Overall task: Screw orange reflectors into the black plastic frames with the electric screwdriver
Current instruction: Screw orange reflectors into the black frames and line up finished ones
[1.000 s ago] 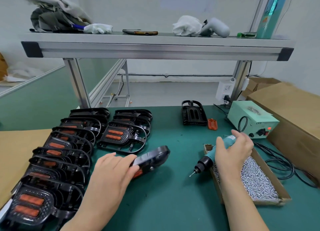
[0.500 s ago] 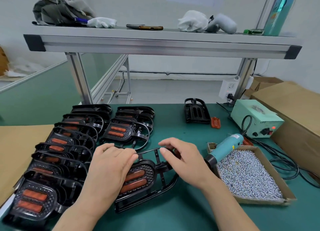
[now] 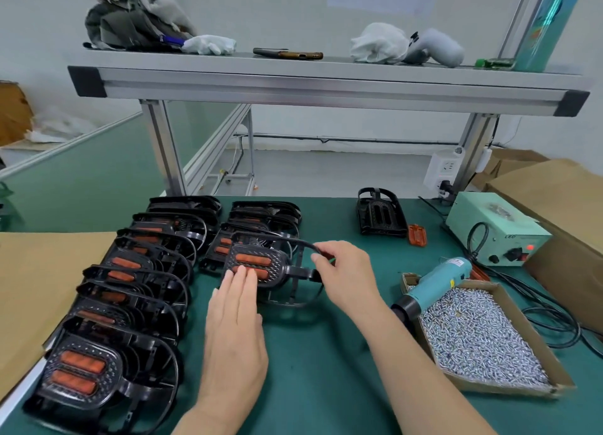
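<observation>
Black plastic frame (image 3: 283, 262), two orange reflectors (image 3: 253, 259) seated: mid-bench, overlapping the front of the shorter row of frames (image 3: 265, 213). Left hand (image 3: 235, 336): fingers straight, tips resting on the near reflector. Right hand (image 3: 349, 273): thumb and forefinger pinching the strap loop. Electric screwdriver (image 3: 435, 284): unheld, lying across the screw tray (image 3: 509, 299) rim.

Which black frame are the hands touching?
The black frame at the near end of the shorter row: the right hand pinches its thin loop, and the left hand rests flat fingers on it. The other frames lie untouched.
</observation>
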The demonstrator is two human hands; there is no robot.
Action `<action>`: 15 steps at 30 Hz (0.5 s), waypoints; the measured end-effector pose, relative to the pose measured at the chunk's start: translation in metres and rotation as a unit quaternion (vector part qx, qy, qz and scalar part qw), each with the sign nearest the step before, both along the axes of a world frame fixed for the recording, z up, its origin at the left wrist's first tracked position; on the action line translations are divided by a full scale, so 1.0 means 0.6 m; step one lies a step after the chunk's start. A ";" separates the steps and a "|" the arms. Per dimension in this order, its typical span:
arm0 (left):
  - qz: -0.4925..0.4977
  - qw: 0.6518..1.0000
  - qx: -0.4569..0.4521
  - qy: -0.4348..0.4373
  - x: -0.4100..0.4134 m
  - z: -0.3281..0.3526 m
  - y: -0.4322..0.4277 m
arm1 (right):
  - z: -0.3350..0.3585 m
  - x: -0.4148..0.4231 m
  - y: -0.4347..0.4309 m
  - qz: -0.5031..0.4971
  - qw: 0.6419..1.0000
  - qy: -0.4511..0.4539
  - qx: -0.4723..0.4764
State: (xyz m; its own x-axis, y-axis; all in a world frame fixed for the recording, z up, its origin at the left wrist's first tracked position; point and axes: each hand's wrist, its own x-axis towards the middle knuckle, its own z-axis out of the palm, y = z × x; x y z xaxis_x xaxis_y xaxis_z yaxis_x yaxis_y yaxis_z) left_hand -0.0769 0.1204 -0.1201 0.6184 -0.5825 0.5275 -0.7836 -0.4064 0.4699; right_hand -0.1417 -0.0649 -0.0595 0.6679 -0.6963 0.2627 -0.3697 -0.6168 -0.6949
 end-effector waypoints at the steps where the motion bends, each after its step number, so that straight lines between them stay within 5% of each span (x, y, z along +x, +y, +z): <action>1: -0.009 1.000 0.019 0.007 0.001 -0.005 -0.003 | -0.001 0.015 0.003 -0.002 1.000 0.012 -0.008; 15: 0.025 0.985 0.165 0.028 0.024 -0.047 -0.025 | -0.007 0.068 -0.005 0.015 0.993 0.117 0.019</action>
State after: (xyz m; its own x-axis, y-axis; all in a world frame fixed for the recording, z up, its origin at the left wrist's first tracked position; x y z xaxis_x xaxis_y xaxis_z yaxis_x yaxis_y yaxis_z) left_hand -0.0624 0.1052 -0.1481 0.6735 -0.6852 0.2774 -0.7352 -0.5819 0.3477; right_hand -0.1011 -0.0679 -0.0638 0.7280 -0.6819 0.0712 -0.5064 -0.6048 -0.6146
